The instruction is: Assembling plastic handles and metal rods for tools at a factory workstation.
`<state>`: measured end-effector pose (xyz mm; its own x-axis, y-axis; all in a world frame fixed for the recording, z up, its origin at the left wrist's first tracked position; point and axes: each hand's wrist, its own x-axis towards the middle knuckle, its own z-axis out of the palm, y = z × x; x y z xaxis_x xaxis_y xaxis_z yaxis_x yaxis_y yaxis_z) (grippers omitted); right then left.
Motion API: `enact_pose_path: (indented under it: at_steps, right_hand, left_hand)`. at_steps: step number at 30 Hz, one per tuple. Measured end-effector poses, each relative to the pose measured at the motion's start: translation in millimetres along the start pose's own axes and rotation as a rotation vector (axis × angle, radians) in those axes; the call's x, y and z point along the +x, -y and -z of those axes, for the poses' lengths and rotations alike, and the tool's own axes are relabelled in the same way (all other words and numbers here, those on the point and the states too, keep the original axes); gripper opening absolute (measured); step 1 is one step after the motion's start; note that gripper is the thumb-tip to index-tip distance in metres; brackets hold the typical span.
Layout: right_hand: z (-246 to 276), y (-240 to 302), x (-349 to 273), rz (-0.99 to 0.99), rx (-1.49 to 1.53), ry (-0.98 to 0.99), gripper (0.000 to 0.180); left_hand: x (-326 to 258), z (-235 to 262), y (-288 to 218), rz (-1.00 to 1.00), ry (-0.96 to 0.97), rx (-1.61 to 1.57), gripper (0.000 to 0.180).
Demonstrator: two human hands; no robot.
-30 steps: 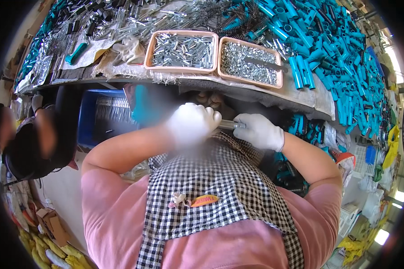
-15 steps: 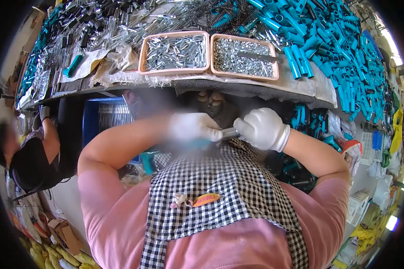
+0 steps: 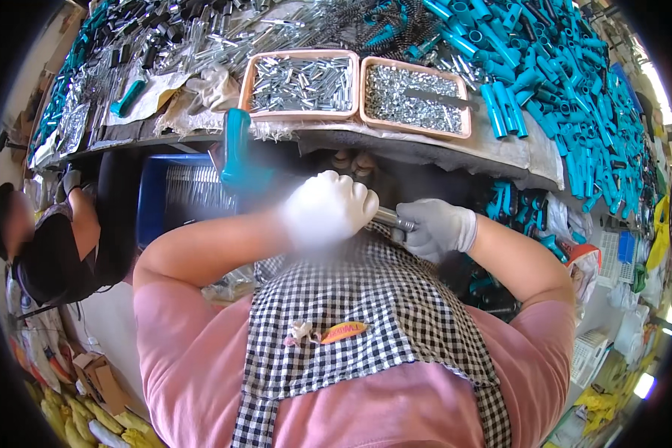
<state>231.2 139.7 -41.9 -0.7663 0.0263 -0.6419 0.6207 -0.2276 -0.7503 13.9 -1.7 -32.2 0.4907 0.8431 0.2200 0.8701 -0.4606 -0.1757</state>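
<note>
Both my hands wear white gloves and meet in front of my chest. My left hand (image 3: 328,209) is closed in a fist around a metal rod-shaped tool (image 3: 387,216), whose shiny shaft shows between the hands. Past that fist, to the left, a teal handle (image 3: 236,149) sticks up, seemingly the other end of the same tool; the stretch between is blurred. My right hand (image 3: 442,228) wraps its fingers around the tool's ribbed right end, palm side hidden.
On the bench ahead stand a tray of metal pins (image 3: 301,84) and a tray of small metal parts (image 3: 414,98) with a flat bar across it. Teal tubes (image 3: 504,112) heap at the right. A blue crate (image 3: 153,198) sits below; a person (image 3: 52,246) works at far left.
The teal handle has swung up from below my left hand to its upper left. My left hand has turned into a knuckles-up fist; my right hand has rotated and dropped slightly.
</note>
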Motion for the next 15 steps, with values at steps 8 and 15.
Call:
enact_pose_path:
  at_steps: [8, 15]
  right_hand:
    - [-8.8, 21.0, -9.6, 0.617, -1.151, -0.419, 0.036]
    - [-0.1, 2.1, 4.1, 0.417, -0.572, -0.277, 0.029]
  left_hand:
    - [-0.4, 8.5, 18.4, 0.33, 0.427, -0.8, 0.037]
    - [-1.8, 2.9, 3.8, 0.191, 0.169, -0.276, 0.033]
